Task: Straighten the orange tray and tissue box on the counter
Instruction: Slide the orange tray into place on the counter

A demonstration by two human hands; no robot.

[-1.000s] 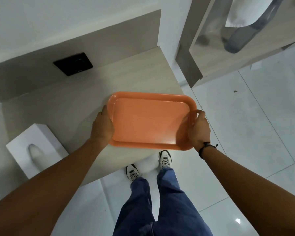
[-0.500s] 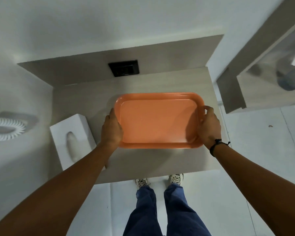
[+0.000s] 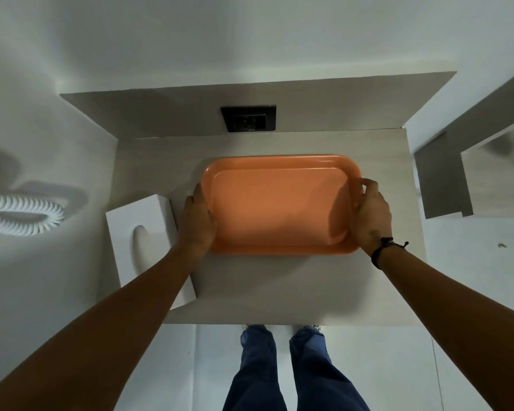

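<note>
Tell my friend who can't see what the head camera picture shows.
Two hands hold an orange tray by its short ends on a pale counter: left hand on one end, right hand on the other. A white tissue box sits tilted at the left.

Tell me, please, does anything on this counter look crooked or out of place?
Yes: the white rectangular tissue box at the left sits turned at an angle to the pale wood-grain counter, its near corner at the front edge. The orange plastic tray, held by the left hand and right hand, looks square.
</note>
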